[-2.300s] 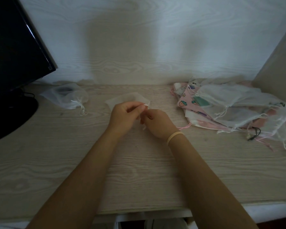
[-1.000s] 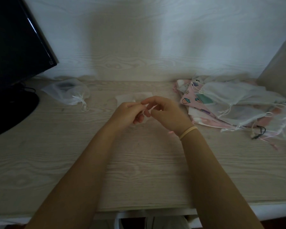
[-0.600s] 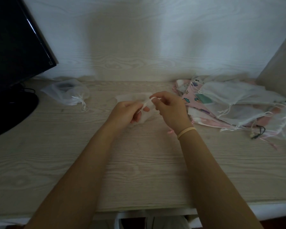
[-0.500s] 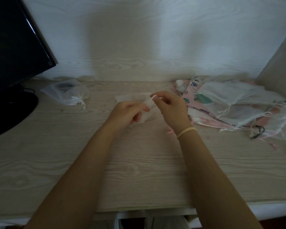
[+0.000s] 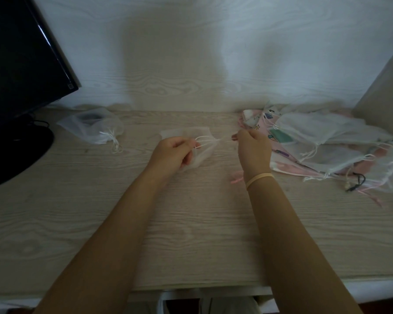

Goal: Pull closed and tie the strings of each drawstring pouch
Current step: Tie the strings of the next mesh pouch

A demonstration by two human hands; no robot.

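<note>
At desk centre: the white mesh pouch [image 5: 202, 150] in hand, lifted a little off the desk [image 5: 191, 223], its mouth gathered.
Left hand [image 5: 171, 155]: fingers curled round the pouch's neck, pinching one white string [image 5: 203, 141] near its loops.
Right hand [image 5: 253, 150]: thumb and finger closed on the other end of the string, drawn taut toward 3 o'clock, apart from the left hand.
Step in hand: it looks like the knot is being pulled tight; the view is dim and the cord thin, so whether a knot has formed I cannot tell.
Done, 10 o'clock: one tied pouch [image 5: 93, 128] lies near the monitor [image 5: 21, 64], its strings knotted, with something dark inside.
Left, 2 to 3 o'clock: a pile of pouches [image 5: 327, 143], sheer white ones over pink printed ones, loose cords trailing off toward the desk's right edge. None of these appears tied.
Also: a pink cord end [image 5: 236, 177] on the desk just beside the right wrist, which wears a pale band [image 5: 259, 179].
Progress: early, by my reading; one pouch finished, a second nearly so, the heap at the right yet to come.
</note>
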